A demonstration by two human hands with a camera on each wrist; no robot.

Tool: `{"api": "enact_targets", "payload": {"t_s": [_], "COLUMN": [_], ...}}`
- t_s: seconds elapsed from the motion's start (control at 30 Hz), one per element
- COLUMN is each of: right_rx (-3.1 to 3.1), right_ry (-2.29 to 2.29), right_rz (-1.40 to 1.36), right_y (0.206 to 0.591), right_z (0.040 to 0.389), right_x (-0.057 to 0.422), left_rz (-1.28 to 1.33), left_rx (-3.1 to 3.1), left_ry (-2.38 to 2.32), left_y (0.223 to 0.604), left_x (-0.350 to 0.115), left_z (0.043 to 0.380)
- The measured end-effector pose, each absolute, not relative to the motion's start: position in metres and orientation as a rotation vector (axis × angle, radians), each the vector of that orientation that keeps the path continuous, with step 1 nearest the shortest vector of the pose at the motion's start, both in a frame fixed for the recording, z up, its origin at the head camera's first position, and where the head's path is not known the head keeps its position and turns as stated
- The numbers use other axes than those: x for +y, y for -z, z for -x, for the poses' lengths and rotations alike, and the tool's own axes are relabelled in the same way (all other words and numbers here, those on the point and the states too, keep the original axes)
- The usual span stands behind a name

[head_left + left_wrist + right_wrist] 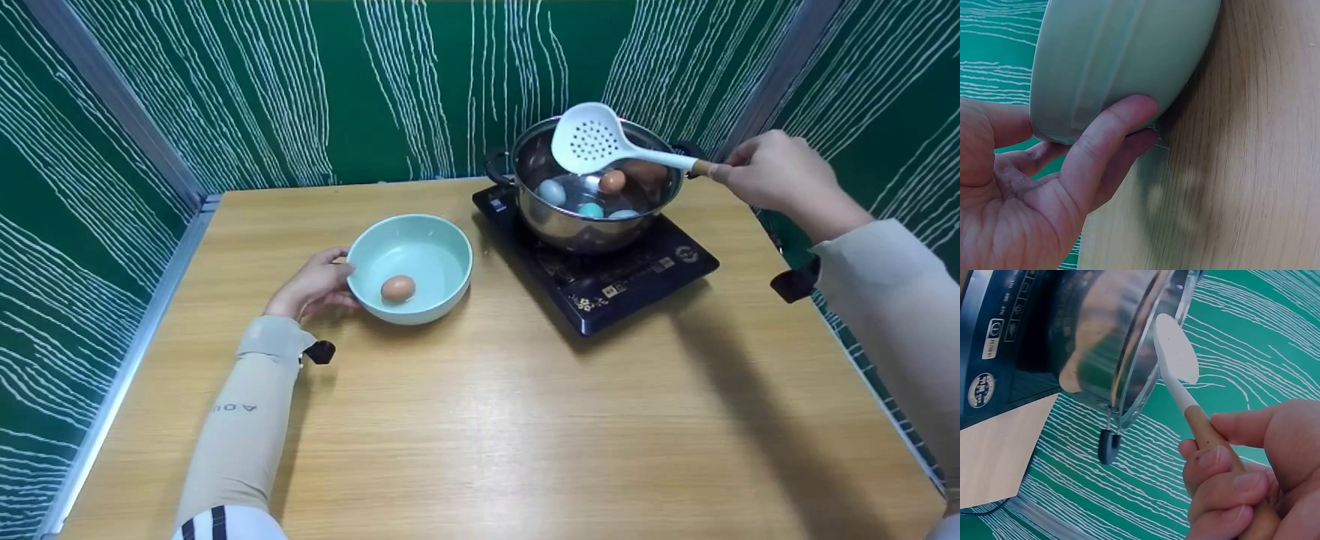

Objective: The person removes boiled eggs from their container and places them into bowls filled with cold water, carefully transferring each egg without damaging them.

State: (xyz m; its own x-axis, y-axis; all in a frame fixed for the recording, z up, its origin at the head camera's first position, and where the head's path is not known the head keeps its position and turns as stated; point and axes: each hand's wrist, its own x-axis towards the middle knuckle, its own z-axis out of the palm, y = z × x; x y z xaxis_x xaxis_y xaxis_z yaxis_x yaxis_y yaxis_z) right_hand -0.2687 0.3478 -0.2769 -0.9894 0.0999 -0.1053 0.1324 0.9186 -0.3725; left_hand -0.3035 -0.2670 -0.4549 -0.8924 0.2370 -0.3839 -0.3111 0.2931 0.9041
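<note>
Wooden table [487, 420]; skimmer [634, 152], handle end [1203, 427] inside right grip [784, 174]

Holding the white perforated skimmer [601, 146] by its wooden handle, poising it above the steel pot [581, 231]. Gripping the glossy pale-green bowl [420, 251] by its left side, mouth up, left of the pot, with one brown egg [397, 289] on its inside bottom.
</note>
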Motion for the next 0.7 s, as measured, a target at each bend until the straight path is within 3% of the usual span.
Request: {"api": "enact_targets", "payload": {"t_s": [0.7], "right_rx": [2.991], "right_ry": [0.319], "right_rz": [-0.109], "right_y": [0.286], "right_z": [0.278], "right_x": [0.332], "left_rz": [0.07], "left_rx": [2.125], "left_ry": [-1.634], "left_y": [0.459], "left_x": [-0.268], "left_z": [0.307]}}
